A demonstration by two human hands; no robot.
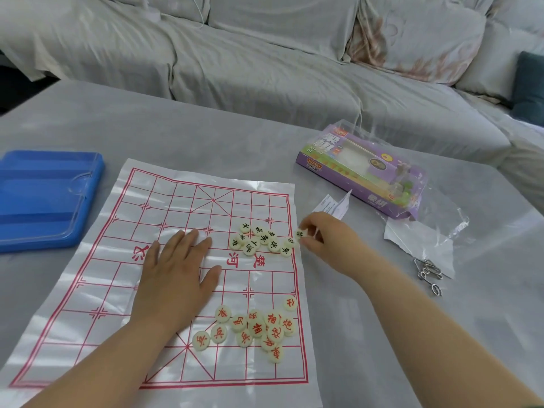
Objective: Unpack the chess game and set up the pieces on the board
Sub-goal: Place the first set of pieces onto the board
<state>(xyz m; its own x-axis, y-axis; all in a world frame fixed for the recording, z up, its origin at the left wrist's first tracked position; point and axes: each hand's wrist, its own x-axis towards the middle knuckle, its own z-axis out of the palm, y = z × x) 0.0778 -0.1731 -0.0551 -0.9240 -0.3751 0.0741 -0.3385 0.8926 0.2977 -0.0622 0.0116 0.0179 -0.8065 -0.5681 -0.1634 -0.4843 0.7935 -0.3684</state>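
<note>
The left hand is lying flat and open on the board, holding nothing. The right hand is pinching one black-lettered piece at the board's right edge, beside the black-lettered pile. The red-lettered pile is sitting nearer the person.

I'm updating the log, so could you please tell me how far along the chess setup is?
Done: the board sheet is spread flat and the box looks emptied. In hand: the left hand presses the sheet while the right hand pinches one piece at its right edge. Left: the black-lettered pieces and red-lettered pieces lie in loose piles, none on starting points.
</note>
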